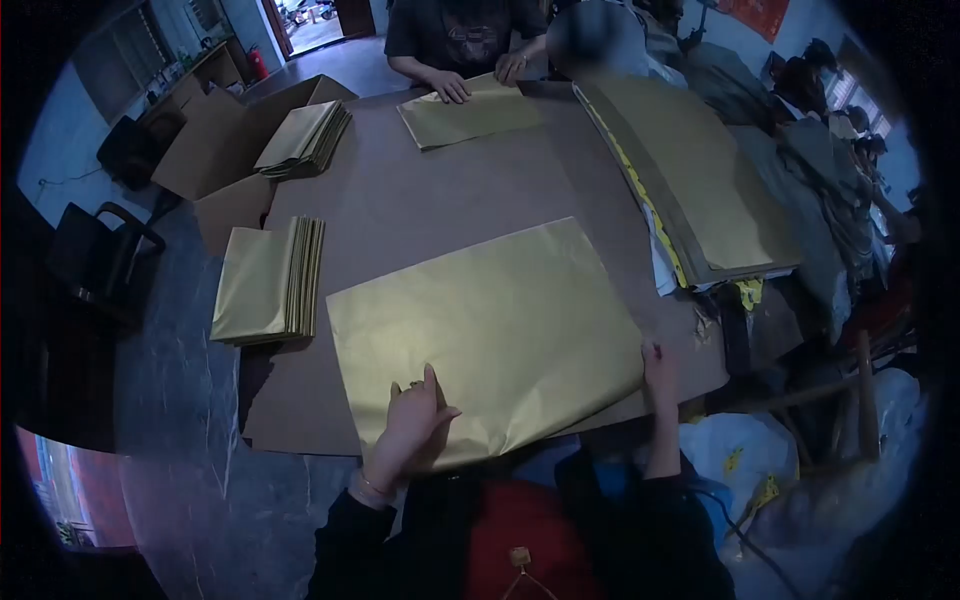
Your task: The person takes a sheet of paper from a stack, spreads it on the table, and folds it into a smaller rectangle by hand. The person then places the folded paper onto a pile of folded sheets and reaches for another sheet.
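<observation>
A large gold paper sheet [490, 320] lies spread at the near side of the table, its near edge slightly lifted and creased. Over its lower left part is my left hand [412, 412], with a finger and the thumb stretched apart and nothing seen held. My right hand [658, 376] pinches the sheet's right edge near the corner. To the left stands a stack of folded gold sheets [262, 282], with a second folded stack [300, 138] behind it.
Across the brown table [450, 190], another person's hands rest on a folded gold sheet [470, 112]. A thick pile of flat gold sheets [700, 160] lies at the right. An open cardboard box [215, 145] stands at the far left. Plastic bags [740, 450] are at the lower right.
</observation>
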Demonstrator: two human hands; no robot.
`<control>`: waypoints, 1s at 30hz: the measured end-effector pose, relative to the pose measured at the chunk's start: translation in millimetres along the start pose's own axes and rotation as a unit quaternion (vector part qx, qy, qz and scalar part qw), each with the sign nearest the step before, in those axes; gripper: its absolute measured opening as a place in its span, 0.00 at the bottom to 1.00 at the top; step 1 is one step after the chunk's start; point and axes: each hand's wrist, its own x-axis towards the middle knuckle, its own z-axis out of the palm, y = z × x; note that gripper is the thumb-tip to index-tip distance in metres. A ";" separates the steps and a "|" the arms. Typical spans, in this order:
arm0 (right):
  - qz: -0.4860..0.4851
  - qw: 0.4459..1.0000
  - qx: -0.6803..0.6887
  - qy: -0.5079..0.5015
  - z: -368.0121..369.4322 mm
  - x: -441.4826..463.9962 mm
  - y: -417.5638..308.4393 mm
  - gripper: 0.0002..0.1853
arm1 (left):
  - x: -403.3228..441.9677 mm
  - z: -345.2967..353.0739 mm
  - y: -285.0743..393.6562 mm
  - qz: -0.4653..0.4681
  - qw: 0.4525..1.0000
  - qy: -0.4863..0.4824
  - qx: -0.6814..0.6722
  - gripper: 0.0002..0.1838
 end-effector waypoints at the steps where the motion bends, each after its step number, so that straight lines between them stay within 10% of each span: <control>1: -0.003 0.998 0.051 -0.023 -1.3 0.7 -4.6 0.18 | -0.2 -1.0 0.2 -0.007 1.000 -0.003 0.004 0.51; 30: 0.031 0.999 -0.043 0.009 32.0 15.5 18.1 0.18 | -16.7 16.6 -0.3 -0.004 0.988 0.151 -0.024 0.43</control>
